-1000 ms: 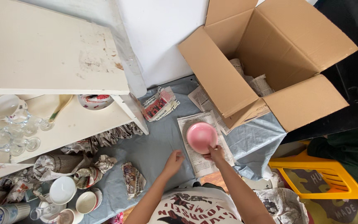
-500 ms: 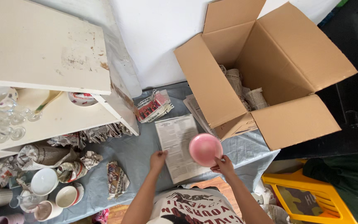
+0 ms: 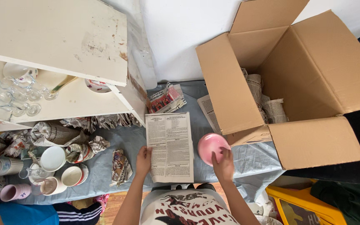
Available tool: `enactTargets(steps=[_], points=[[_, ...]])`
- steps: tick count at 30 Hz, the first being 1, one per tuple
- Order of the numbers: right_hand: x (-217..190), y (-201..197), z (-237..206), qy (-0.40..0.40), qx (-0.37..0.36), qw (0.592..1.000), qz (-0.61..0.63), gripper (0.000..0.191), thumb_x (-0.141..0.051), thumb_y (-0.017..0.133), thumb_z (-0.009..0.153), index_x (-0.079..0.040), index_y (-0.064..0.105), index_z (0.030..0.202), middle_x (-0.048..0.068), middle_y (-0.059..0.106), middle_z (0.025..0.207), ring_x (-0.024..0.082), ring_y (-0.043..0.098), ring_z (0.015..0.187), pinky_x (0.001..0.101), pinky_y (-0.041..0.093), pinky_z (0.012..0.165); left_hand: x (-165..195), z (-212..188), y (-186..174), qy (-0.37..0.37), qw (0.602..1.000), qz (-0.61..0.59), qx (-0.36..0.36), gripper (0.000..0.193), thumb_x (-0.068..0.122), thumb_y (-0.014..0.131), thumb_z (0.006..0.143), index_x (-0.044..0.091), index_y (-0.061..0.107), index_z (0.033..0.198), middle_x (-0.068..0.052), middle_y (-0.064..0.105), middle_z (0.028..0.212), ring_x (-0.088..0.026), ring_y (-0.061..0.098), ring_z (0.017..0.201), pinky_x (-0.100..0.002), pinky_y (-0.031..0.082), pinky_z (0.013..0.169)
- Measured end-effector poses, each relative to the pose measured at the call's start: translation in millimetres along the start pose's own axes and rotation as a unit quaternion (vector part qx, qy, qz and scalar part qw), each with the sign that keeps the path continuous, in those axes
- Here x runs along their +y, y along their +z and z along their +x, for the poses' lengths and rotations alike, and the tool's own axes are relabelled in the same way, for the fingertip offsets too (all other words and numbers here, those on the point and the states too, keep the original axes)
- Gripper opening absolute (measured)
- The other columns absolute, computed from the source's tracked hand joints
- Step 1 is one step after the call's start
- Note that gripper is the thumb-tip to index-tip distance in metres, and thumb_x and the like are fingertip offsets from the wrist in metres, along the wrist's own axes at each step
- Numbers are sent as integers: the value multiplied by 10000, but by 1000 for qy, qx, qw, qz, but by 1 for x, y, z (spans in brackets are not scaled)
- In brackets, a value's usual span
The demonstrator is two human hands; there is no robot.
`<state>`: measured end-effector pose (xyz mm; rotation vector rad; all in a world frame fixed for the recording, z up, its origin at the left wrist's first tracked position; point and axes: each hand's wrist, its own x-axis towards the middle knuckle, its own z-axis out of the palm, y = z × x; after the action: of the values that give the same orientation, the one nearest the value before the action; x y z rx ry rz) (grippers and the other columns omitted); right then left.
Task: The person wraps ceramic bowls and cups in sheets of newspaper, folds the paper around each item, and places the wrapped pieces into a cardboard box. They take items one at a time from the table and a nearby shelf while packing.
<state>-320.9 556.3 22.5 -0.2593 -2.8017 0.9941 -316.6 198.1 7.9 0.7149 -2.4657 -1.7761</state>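
Note:
My right hand (image 3: 223, 164) grips a pink bowl (image 3: 211, 146), tilted on edge, just right of a sheet of newspaper (image 3: 170, 146) spread flat on the blue-grey cloth. My left hand (image 3: 143, 159) rests on the left edge of that sheet. An open cardboard box (image 3: 296, 87) stands to the right, with newspaper-wrapped items (image 3: 267, 102) inside it.
A white shelf unit (image 3: 63, 54) at left holds glasses (image 3: 9, 93) and a bowl (image 3: 97, 85). On the cloth at lower left lie wrapped bundles (image 3: 80, 150), cups and mugs (image 3: 57, 175). Folded papers (image 3: 167, 98) lie near the wall. A yellow crate (image 3: 301, 204) sits at bottom right.
My right hand lifted the pink bowl off the newspaper sheet and moved it right, beside the sheet. My left hand shifted onto the sheet's left edge. The camera view moved.

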Motion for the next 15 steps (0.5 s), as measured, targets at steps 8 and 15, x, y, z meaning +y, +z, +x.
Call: enactTargets(steps=[8,15], points=[[-85,41,21,202,-310,816,443,293,-287,600,1002,-95,691,1203,4,750,1035,78,672,959,240,529,849,-4,15,-8,10,993,-96,-66,317,306,591,1032,5,649,1113,-84,747,857,-127,645,748,-266,506,690],[-122,48,4,169,-195,886,384,289,-183,830,911,42,708,779,3,569,677,69,440,615,249,356,535,32,1,-13,197,954,222,51,554,312,739,870,1,579,1301,-204,574,1271,-352,513,1213,-471,431,988]])
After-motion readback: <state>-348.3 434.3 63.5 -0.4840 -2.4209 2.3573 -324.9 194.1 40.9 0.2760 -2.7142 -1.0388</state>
